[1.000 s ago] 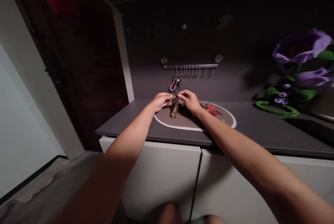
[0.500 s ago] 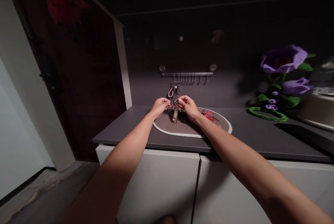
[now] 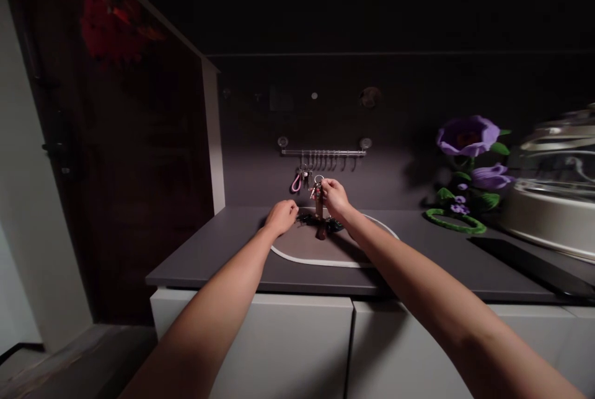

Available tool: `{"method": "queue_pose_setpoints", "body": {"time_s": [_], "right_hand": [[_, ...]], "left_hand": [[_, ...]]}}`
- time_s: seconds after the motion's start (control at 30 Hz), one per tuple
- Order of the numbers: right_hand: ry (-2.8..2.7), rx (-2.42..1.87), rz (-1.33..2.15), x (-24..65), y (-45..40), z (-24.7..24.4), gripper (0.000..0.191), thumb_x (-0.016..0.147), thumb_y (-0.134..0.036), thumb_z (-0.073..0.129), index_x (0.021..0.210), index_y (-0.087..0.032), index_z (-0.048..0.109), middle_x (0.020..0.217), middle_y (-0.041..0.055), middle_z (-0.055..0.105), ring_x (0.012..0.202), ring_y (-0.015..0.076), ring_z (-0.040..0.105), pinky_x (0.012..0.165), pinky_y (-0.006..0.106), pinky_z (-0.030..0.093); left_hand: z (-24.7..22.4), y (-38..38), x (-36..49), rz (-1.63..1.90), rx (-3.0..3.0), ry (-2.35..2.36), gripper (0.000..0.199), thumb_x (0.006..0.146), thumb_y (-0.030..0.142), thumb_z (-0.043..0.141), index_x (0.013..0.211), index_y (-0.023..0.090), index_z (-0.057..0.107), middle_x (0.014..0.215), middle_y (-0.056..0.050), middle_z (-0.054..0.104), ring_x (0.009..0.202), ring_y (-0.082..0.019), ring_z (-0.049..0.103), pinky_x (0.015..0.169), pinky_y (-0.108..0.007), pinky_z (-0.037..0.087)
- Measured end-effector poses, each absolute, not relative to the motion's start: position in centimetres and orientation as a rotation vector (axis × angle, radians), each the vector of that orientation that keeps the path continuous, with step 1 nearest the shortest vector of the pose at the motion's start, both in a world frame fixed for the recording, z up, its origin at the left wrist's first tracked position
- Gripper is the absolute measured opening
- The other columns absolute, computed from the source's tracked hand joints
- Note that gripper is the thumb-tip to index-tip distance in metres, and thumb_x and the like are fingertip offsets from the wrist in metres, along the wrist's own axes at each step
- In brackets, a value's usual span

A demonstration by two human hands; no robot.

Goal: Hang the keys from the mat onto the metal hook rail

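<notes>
My right hand (image 3: 335, 197) pinches a bunch of keys (image 3: 318, 188) by its metal ring, in front of the wall below the hook rail. A brown strap-shaped key fob (image 3: 319, 208) hangs down from the bunch. Low over the left side of an oval mat (image 3: 297, 259) is my left hand (image 3: 281, 217), its fingers curled together; whether anything is in them is hidden. More dark keys or fobs (image 3: 307, 219) lie on the mat between the hands, with a dark red fob (image 3: 321, 233) close by.
On the wall, a clear rail (image 3: 325, 153) carries several hooks; keys with a pink loop (image 3: 296, 183) hang at its left. Purple artificial flowers (image 3: 469, 137) stand right, beside a domed container (image 3: 548, 213). A dark flat object (image 3: 520, 263) lies on the counter (image 3: 195, 256).
My right hand has lifted the keys towards the rail. My left hand has come away from them and down to the mat. The camera view has tilted up.
</notes>
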State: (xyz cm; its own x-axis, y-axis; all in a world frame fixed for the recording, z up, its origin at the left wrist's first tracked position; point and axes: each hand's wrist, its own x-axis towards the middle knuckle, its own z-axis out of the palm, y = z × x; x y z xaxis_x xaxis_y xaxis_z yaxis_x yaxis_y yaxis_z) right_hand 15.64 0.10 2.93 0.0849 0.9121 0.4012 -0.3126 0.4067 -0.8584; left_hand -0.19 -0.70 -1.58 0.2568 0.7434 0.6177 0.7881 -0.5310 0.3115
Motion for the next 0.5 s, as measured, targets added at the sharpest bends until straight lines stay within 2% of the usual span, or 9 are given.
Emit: {"method": "queue_pose_setpoints", "body": {"time_s": [0.17,0.3,0.5], "right_hand": [[-1.077,-0.699,0.976,15.2,2.1,5.5,0.014,0.077,-0.015,0.047,0.063,-0.017,0.045,0.044,-0.0057,0.045,0.038,0.0075,0.043,0.042,0.02,0.042],[-1.027,-0.686,1.008,14.7,3.5,7.0,0.022,0.078,-0.011,0.044,0.057,-0.017,0.043,0.04,-0.0052,0.044,0.035,0.0073,0.042,0.04,0.02,0.041],[-0.907,-0.666,1.052,13.8,5.1,7.9,0.024,0.082,-0.009,0.042,0.058,-0.017,0.042,0.038,-0.0059,0.041,0.035,0.007,0.042,0.04,0.019,0.042]], "left_hand": [[-1.5,-0.9,0.0,-1.042,-2.419,-1.552,0.024,0.083,0.024,0.04,0.082,0.016,0.063,0.084,-0.007,0.065,0.079,-0.016,0.057,0.072,-0.025,0.039],[-1.4,-1.0,0.1,-1.004,-2.42,-1.55,0.024,0.084,0.025,0.04,0.083,0.017,0.062,0.085,-0.007,0.065,0.08,-0.016,0.057,0.072,-0.025,0.039],[-1.5,-1.0,0.1,-0.998,-2.407,-1.547,0.023,0.084,0.025,0.04,0.082,0.017,0.061,0.085,-0.007,0.065,0.079,-0.016,0.057,0.07,-0.025,0.039]]}}
